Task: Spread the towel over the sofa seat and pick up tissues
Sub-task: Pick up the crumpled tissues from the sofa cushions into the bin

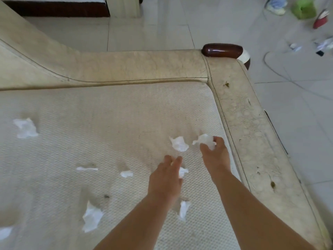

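Note:
A cream waffle-textured towel [108, 123] covers the sofa seat. Several crumpled white tissues lie scattered on it. My right hand [215, 154] is closed around one tissue [204, 139] near the right armrest. Another tissue [179, 143] lies just left of it. My left hand [166, 179] is fingers-down on the towel, pinching a small tissue [182, 171] that shows beside its fingers. More tissues lie at the far left [26, 128], in the middle [126, 174], at the front [92, 216], and under my left forearm [184, 209].
The worn cream sofa armrest [252, 141] runs along the right, with a dark wooden knob [222, 50] at its far corner. The backrest [108, 67] crosses the top. Beyond is tiled floor with a cable [281, 73], a green bag [303, 8], and litter.

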`<act>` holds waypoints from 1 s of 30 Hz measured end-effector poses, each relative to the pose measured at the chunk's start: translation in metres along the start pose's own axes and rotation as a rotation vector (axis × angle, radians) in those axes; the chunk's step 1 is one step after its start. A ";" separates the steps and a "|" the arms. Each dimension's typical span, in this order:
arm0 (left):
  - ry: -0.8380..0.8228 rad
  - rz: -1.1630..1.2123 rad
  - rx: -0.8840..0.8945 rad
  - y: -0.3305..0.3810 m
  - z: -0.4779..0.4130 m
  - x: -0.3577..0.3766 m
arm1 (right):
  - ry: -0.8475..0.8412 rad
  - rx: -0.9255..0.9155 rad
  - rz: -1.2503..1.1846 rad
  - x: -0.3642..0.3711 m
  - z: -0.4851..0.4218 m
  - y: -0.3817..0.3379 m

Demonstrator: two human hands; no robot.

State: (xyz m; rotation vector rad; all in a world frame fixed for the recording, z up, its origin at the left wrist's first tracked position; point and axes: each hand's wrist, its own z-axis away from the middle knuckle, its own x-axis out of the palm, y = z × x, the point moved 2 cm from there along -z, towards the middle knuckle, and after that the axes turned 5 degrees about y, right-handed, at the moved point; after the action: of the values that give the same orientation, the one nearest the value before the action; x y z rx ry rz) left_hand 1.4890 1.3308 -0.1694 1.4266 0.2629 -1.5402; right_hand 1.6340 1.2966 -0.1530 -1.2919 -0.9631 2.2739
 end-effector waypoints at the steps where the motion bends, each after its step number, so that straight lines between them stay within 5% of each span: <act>1: -0.019 -0.059 -0.005 0.000 -0.005 0.003 | -0.032 -0.010 0.092 0.002 -0.010 0.000; 5: 0.160 0.089 -0.205 -0.006 -0.026 -0.009 | -0.215 -0.135 0.464 0.013 -0.034 0.007; 8: 0.278 0.107 -0.240 -0.001 -0.047 -0.021 | -0.202 -0.175 0.433 0.011 -0.042 0.007; 14: -0.021 -0.197 0.010 0.028 -0.069 -0.014 | -0.177 -0.127 0.066 0.001 -0.017 0.020; 24: 0.208 0.071 -0.404 -0.032 -0.014 -0.038 | -0.654 -0.957 0.691 0.005 0.080 0.078; 27: 0.280 0.077 -0.482 -0.051 0.008 -0.051 | -0.581 -0.969 0.654 0.014 0.085 0.065; 30: 0.312 0.072 -0.528 -0.070 0.037 -0.058 | -0.514 -0.751 0.486 0.027 0.086 0.037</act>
State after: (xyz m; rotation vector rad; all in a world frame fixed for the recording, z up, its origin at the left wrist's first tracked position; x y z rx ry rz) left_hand 1.4034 1.3678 -0.1404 1.2238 0.7393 -1.0745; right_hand 1.5477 1.2535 -0.1649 -1.3220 -2.0169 2.8194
